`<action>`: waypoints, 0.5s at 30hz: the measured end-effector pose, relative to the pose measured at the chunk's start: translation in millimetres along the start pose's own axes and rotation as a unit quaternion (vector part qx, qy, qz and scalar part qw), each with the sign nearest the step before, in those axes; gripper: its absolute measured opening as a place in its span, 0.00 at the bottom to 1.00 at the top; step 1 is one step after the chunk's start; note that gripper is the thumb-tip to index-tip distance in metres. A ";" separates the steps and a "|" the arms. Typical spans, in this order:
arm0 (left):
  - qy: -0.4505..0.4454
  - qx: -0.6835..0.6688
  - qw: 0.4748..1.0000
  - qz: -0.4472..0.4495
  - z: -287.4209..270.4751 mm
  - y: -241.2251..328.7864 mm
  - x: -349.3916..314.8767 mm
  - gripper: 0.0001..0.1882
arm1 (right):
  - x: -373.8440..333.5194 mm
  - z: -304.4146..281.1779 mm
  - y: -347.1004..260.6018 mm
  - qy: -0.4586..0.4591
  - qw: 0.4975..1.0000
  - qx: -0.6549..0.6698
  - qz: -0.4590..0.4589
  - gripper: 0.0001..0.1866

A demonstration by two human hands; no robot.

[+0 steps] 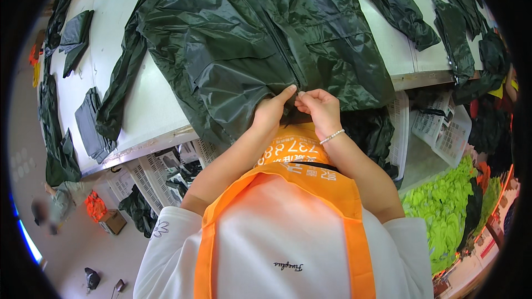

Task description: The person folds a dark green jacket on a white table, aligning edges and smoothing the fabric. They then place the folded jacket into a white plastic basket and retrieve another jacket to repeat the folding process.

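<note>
A dark green, shiny rain jacket (233, 36) lies spread over the table, its lower hem hanging over the near edge towards me. Down its middle runs a front zipper (284, 50). My left hand (269, 112) grips the jacket's front edge beside the zipper's bottom end, thumb on top and the other fingers under the cloth. Close by on the right, my right hand (321, 109) is closed in a pinch at the zipper's lower end. The small part between its fingertips is mostly hidden.
Folded dark pieces (94, 124) lie on the white table (158, 97) at left. More dark garments (454, 39) hang over its right edge. Below stand white plastic crates (145, 180). A lime-green garment heap (443, 210) fills the lower right. A person (58, 202) is at far left.
</note>
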State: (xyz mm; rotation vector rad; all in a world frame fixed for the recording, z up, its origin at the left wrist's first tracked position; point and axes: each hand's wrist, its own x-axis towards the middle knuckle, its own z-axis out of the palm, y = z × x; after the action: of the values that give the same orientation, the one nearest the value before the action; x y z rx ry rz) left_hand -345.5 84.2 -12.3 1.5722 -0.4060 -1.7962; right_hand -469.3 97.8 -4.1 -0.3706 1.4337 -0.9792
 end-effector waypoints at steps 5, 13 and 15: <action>0.021 0.033 0.996 -0.084 5.5 20.0 -15.8 0.17 | -1.5 -2.0 -2.1 -0.006 1.000 -0.003 0.020 0.06; 0.020 0.023 0.999 -0.026 -0.9 3.0 -5.4 0.12 | 3.3 -7.4 16.3 -0.019 0.994 0.097 0.042 0.03; 0.029 0.004 0.999 -0.016 -0.9 5.0 -7.6 0.11 | 2.1 -14.3 10.8 -0.048 0.987 0.140 0.060 0.02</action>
State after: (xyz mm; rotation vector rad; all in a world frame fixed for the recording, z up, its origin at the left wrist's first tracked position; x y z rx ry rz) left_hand -343.1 86.1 -3.6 1.6405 -0.3623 -1.7714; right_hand -479.3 107.2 -15.9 -0.1206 1.1984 -1.0332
